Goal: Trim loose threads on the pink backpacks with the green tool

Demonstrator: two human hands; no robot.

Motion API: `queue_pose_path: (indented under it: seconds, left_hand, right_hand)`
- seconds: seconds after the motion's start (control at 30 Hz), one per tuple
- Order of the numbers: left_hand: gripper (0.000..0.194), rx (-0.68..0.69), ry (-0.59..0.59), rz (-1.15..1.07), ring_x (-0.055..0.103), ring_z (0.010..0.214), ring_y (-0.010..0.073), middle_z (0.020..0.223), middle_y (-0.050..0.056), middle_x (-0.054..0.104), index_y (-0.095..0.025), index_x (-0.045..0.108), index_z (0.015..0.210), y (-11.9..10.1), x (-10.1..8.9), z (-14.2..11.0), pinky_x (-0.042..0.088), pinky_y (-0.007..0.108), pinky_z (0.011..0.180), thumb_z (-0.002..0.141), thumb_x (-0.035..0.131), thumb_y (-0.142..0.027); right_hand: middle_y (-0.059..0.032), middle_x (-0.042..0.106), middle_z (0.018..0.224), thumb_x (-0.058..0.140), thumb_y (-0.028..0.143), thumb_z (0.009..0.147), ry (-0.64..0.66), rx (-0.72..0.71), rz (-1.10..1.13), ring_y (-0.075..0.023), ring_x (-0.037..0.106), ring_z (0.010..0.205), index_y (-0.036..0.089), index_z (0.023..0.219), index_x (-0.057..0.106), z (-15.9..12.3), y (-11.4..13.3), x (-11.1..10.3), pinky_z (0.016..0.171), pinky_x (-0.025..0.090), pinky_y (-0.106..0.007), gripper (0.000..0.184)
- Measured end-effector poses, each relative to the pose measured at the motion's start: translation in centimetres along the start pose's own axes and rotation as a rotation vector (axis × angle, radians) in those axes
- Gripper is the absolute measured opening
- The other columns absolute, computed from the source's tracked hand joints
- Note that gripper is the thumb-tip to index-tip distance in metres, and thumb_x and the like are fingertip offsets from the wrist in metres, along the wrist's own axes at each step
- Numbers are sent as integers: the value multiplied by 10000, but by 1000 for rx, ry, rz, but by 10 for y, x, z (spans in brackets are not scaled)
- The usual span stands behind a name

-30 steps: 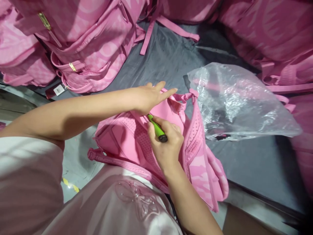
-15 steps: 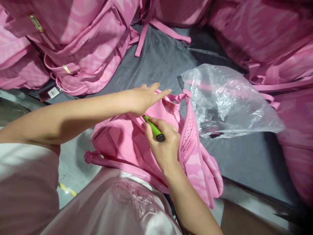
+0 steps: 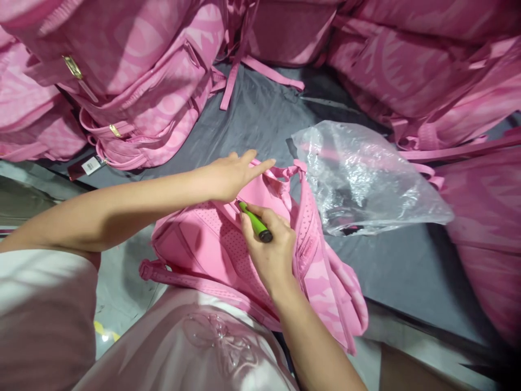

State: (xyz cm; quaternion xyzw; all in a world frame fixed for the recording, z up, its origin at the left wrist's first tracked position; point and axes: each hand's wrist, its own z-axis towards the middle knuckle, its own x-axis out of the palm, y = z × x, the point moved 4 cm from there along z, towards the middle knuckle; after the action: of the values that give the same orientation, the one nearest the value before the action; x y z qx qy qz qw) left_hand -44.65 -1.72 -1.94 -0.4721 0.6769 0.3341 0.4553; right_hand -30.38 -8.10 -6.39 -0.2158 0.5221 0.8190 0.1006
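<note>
A pink backpack (image 3: 203, 239) leans against my body at the near edge of the dark-covered table, its strap side facing up. My right hand (image 3: 271, 244) is closed round a green pen-like tool with a black end (image 3: 255, 221). The tool's far tip points at the top seam of the backpack, just below my left hand; its exact kind I cannot make out. My left hand (image 3: 232, 176) lies across the backpack's top edge with its visible fingers stretched out and apart. Its palm side is hidden.
A crumpled clear plastic bag (image 3: 366, 179) lies on the dark table cover (image 3: 260, 125) to the right. Several pink backpacks stand around, one with gold zip pulls (image 3: 142, 92) at the left and others at the right (image 3: 480, 217). A paper tag (image 3: 91, 165) hangs at the left.
The view has shifted slightly, so the table things sit a little lower and further left. Both hands keep nearly the same place on the backpack, the green tool still in my right hand.
</note>
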Motion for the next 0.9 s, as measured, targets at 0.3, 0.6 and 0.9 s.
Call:
queue_pose_path:
  seconds: [0.3,0.6,0.9]
  left_hand:
    - [908,47,-11,34,544,1318,358,1651,185,232,-264,65,1644,5,-4,-7,523,406,999,888,559,-166]
    - [852,-5,-47,27,521,1342,383,1626,158,255,-293,110,1639,13,8,1,516,467,1050,901,513,-160]
    - [902,-17,-54,48,512,1347,379,1634,174,236,-255,111,1647,13,8,-1,506,458,1065,880,574,-148]
  right_hand:
    - [-27,783,887,642,253,907,104,109,229,-180,735,786,197,930,714,11,8,8,772,566,-310,94]
    - [-101,728,995,373,103,941,-307,206,-519,-216,691,927,159,1070,642,-10,-86,-177,836,545,-356,304]
    - [-175,703,1223,567,36,854,435,31,-920,-273,589,1133,104,1178,703,22,-199,-146,901,416,-341,358]
